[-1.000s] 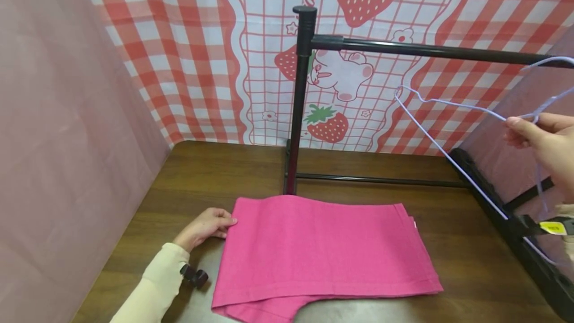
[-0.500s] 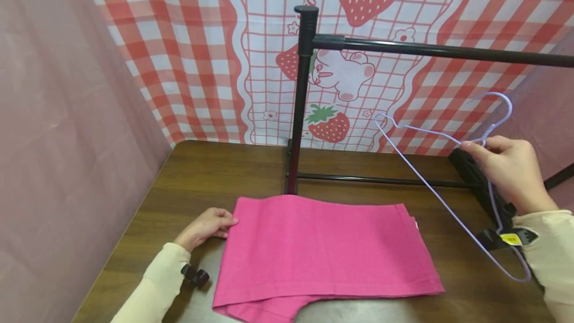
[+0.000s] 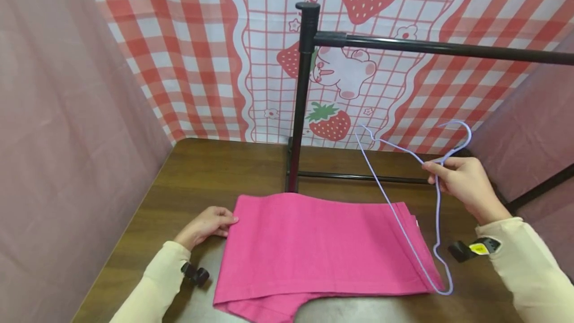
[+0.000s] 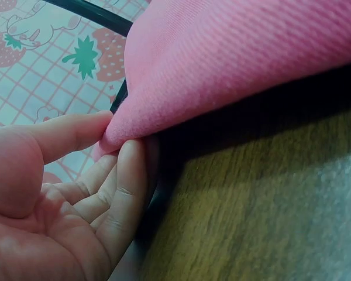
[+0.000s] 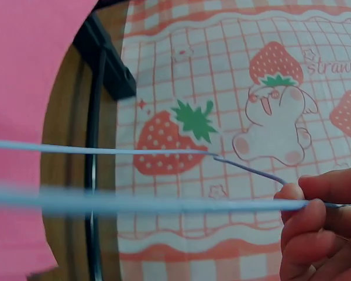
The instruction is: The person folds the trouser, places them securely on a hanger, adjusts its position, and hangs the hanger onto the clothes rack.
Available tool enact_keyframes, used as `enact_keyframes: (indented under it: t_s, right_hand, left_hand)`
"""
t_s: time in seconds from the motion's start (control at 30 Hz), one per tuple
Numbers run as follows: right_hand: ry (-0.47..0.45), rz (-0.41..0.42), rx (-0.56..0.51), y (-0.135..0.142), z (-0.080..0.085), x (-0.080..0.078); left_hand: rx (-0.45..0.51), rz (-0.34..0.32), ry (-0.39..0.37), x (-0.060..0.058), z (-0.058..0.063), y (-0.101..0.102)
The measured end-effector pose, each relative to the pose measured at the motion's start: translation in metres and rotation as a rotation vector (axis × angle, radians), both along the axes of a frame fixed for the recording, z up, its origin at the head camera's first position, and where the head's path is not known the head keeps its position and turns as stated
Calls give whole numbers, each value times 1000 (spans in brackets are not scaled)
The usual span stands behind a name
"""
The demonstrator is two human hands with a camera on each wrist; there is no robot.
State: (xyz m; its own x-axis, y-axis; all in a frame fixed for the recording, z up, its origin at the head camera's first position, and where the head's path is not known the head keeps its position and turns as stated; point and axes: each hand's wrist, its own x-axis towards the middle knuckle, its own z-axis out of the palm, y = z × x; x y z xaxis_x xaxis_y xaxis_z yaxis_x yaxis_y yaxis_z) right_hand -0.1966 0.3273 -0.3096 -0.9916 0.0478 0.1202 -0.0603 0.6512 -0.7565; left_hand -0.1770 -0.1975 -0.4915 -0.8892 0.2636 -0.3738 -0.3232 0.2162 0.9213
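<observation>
Folded pink pants (image 3: pixel 323 248) lie flat on the brown wooden table (image 3: pixel 215 168), with a curved cut along their near edge. At their left edge, my left hand (image 3: pixel 208 226) pinches the cloth; the left wrist view shows the thumb (image 4: pixel 76 137) above the fabric fold (image 4: pixel 164 88) and fingers below it. My right hand (image 3: pixel 462 183) grips a thin lavender hanger (image 3: pixel 437 213) just below its hook, by the neck. The hanger is tilted, its long bar crossing over the right end of the pants in the head view. In the right wrist view the fingers (image 5: pixel 304 228) pinch the wire.
A black clothes rack stands behind the pants, with an upright post (image 3: pixel 301 113) and a top rail (image 3: pixel 426 47). Its low bar (image 3: pixel 358 177) runs near the table's back. A strawberry-print curtain (image 3: pixel 193 54) hangs behind, and a plain pinkish curtain (image 3: pixel 67 113) at left.
My right hand has brought the hanger from the far right, by the rail, down and left to over the pants' right end. The left hand keeps its place at the left edge.
</observation>
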Motion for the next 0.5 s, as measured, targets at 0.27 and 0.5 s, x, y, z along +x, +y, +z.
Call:
enact_keyframes:
  t_s: [0.27,0.5]
  right_hand:
    - [-50,105,-206,-21,-23,5]
    - [-133,132,-406,-51,-42,13]
  left_hand:
    - [9,-7,-7,2,-1,0]
    - [-5,-106,-16,5,2,-2]
